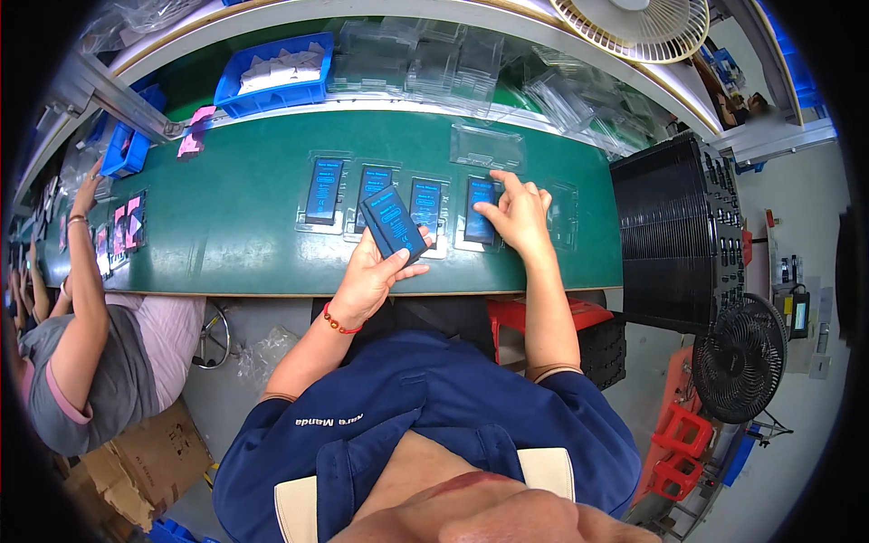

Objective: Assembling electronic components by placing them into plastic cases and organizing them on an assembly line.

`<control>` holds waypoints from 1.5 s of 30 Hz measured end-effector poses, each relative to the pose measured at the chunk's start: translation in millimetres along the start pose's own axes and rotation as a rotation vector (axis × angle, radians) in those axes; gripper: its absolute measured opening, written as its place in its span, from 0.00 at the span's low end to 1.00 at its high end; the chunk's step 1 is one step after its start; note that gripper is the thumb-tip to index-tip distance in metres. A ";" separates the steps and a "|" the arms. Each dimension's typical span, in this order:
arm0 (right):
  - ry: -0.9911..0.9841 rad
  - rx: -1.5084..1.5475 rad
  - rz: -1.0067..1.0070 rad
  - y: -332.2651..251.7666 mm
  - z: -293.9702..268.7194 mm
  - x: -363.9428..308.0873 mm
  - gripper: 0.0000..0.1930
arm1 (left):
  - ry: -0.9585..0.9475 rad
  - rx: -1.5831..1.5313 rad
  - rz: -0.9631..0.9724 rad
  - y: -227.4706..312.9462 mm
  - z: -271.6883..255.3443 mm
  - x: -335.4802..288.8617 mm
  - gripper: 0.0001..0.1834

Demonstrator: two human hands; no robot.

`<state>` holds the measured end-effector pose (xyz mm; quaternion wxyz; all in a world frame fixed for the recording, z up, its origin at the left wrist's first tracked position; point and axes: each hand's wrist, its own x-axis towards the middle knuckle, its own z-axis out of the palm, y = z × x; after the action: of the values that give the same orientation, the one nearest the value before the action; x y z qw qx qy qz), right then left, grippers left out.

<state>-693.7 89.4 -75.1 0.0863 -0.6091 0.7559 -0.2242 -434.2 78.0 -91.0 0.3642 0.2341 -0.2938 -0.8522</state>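
Several flat black phone batteries lie in clear plastic trays in a row on the green bench. My left hand (369,279) is closed around a small stack of black batteries (396,224), tilted above the second and third trays. Beneath it, the second battery (375,179) and third battery (425,201) are partly covered. The first battery (323,191) lies in its tray at the left. Over the fourth battery (480,217), my right hand (523,217) has thumb and forefinger at its right and top edges. An unfilled clear tray (564,222) sits right of that hand.
Another clear tray (487,145) lies behind the row. Clear plastic trays (453,68) and a blue bin (272,100) line the back. Stacked black trays (674,231) stand at the bench's right end, near a black fan (738,357). A co-worker (90,344) sits at the left.
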 end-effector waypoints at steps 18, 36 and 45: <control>0.137 0.008 0.171 41.5 -24.7 -26.0 0.28 | 0.093 0.327 -0.060 -4.0 24.5 12.7 0.26; 0.392 0.290 0.425 91.5 -51.5 -32.1 0.14 | 0.050 1.643 0.784 12.6 8.1 42.7 0.32; 0.431 -0.156 0.130 67.9 1.3 -42.1 0.19 | 0.394 2.025 0.324 15.9 -5.3 40.1 0.41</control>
<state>-742.8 140.2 -112.3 -0.1100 -0.5022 0.8094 -0.2838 -448.3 36.8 -91.5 0.1488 0.5225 -0.8342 -0.0950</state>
